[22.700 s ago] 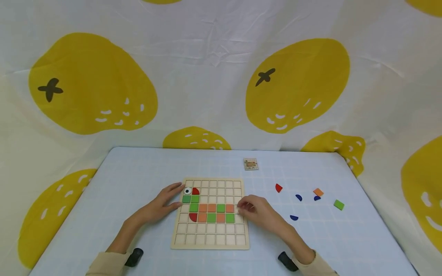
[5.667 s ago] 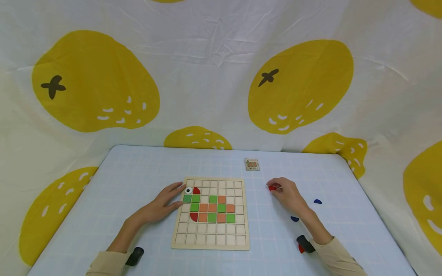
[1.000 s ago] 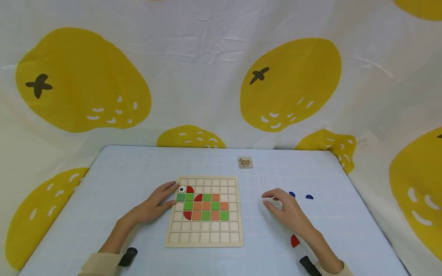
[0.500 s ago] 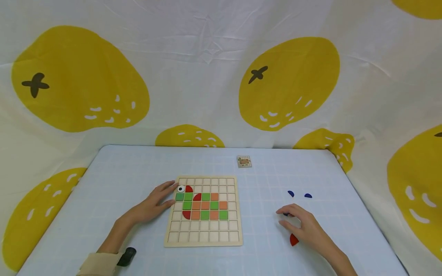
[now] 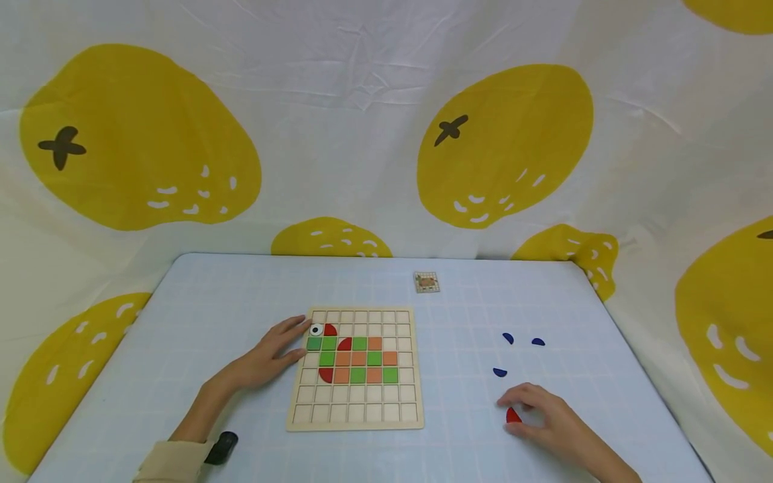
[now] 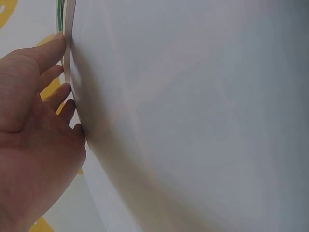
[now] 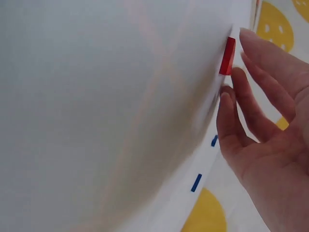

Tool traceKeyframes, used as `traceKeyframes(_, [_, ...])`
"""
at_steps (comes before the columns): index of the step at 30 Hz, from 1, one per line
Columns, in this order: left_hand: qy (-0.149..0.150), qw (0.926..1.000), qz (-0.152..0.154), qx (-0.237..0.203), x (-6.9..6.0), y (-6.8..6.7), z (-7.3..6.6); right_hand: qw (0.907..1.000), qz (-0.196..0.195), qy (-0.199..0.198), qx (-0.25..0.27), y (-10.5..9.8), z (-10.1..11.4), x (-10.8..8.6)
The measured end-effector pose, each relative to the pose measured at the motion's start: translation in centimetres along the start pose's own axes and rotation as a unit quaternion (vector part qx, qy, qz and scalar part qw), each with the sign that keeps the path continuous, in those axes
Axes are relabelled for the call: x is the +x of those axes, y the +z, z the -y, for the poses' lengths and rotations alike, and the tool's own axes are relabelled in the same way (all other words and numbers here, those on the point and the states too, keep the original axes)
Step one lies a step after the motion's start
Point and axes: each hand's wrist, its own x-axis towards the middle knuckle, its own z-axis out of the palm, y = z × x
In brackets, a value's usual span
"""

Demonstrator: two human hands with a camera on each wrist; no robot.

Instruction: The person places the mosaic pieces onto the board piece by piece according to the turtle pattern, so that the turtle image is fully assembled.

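Observation:
My left hand (image 5: 266, 359) rests at the left edge of the wooden grid board (image 5: 356, 416), fingers extended; the left wrist view shows its fingertips touching the board's side. On the board, green, orange and red pieces and a white eye tile (image 5: 317, 329) form a figure. Low on the right, my right hand (image 5: 552, 419) is spread around a red quarter-circle piece (image 5: 513, 416), thumb on the near side and fingers on the far side. In the right wrist view the red piece (image 7: 228, 56) lies on the table, with small gaps between it and the fingertips.
Three dark blue half-circle pieces (image 5: 500, 371) lie on the table beyond my right hand. A small picture card (image 5: 427, 282) lies behind the board. Behind the table (image 5: 241, 288) hangs a white cloth printed with yellow fruit.
My right hand has moved toward the near side, past a blue piece, to the red quarter-circle. Earlier, orange, green and red pieces joined the board. My left hand has stayed at the board.

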Motion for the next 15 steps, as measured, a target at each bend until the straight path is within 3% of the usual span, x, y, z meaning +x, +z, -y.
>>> traceKeyframes(6, [0.005, 1.0000, -0.004, -0.003, 0.04, -0.04, -0.11, 0.9971, 0.045, 0.047, 0.040, -0.32, -0.38, -0.32])
traceKeyframes(12, [0.002, 1.0000, -0.005, -0.002, 0.10, -0.02, -0.14, 0.9993, 0.019, -0.019, 0.028, -0.10, -0.81, -0.34])
traceKeyframes(15, [0.001, 1.0000, -0.004, 0.000, 0.12, 0.00, -0.14, 0.9992, 0.014, -0.026, 0.028, 0.03, -0.91, -0.31])
